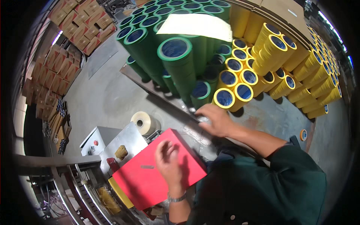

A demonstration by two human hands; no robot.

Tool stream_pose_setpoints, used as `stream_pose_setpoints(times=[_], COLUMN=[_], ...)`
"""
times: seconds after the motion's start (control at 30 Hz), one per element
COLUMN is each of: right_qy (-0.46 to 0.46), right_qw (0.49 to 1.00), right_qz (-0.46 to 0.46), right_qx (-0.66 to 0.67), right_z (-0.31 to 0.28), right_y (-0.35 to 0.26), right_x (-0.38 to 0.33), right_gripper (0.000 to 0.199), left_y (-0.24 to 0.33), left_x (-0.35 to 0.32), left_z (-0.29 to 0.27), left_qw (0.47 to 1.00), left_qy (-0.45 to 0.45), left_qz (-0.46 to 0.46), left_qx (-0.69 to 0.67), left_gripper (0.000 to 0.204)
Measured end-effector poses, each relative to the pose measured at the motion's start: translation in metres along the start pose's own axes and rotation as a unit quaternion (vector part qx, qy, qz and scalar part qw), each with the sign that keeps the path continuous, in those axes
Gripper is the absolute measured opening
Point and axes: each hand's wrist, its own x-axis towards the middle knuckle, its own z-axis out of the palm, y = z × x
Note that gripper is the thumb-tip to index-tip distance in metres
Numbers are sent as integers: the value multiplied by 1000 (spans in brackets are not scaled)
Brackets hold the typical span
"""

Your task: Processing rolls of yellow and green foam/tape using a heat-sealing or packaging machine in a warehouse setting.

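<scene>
My left hand (168,155), smeared by motion, hovers over a flat red panel (131,183). Its fingers are loosely curled and apart, and I see nothing in them. A small dark slot or handle (147,167) marks the panel beside that hand. My right hand (215,120) reaches to the edge of the low platform, just below the green and yellow tape rolls. Its thumb and fingers close around a bit of crumpled clear plastic (203,119). Right above are a short stack of green tape rolls (201,90) and a stack of yellow tape rolls (225,98).
Tall green stacks (175,50) stand behind, with a pale sheet (198,26) on top. Yellow stacks (273,52) fill the right. A film roll (144,123) and a metal machine (123,140) stand left of the panel. Cartons (82,24) are piled far left.
</scene>
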Motion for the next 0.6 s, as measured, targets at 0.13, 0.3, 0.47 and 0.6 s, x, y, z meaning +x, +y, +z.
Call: stream_pose_setpoints(times=[0.13, 0.3, 0.47, 0.6], right_qy=[38, -104, -120, -123], right_qw=[990, 973, 962, 960], right_qz=[69, 31, -27, -29], right_qx=[-113, -205, -245, -248], right_z=[-55, -47, -28, -28], right_y=[64, 105, 128, 129], right_x=[-36, -41, -36, -34], right_gripper=[51, 43, 10, 13], left_y=[-49, -135, -237, -320], left_x=[25, 50, 69, 88], left_z=[110, 186, 213, 221], left_qw=[973, 932, 956, 940], left_qy=[-91, -28, 15, 5], left_qz=[-175, -344, -283, -342], left_qx=[-118, -112, -73, -20], left_gripper=[43, 39, 33, 48])
